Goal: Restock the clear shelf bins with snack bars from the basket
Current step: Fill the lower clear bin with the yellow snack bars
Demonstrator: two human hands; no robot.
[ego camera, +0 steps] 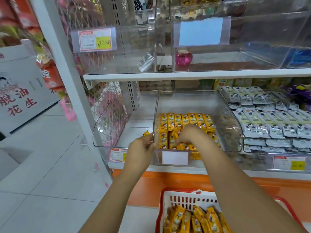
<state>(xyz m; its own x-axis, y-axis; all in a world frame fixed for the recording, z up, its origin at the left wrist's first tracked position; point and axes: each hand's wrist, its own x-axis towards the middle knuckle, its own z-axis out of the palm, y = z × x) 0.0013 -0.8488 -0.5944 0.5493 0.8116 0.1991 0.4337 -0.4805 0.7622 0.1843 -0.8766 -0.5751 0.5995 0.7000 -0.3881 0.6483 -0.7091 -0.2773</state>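
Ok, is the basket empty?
No, the basket holds a pile of yellow snack bars at the bottom of the head view.

white shelf — clear bins side by side

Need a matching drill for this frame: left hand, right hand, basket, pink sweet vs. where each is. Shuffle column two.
Column 1
1. left hand
2. right hand
3. basket
4. pink sweet

Column 2
a. in an upper bin
b. inside the middle bin, fingers curled on yellow bars
c. grips the middle bin's left front edge
d. lowest in view, holding more yellow bars

Pairs: 1-c, 2-b, 3-d, 4-a
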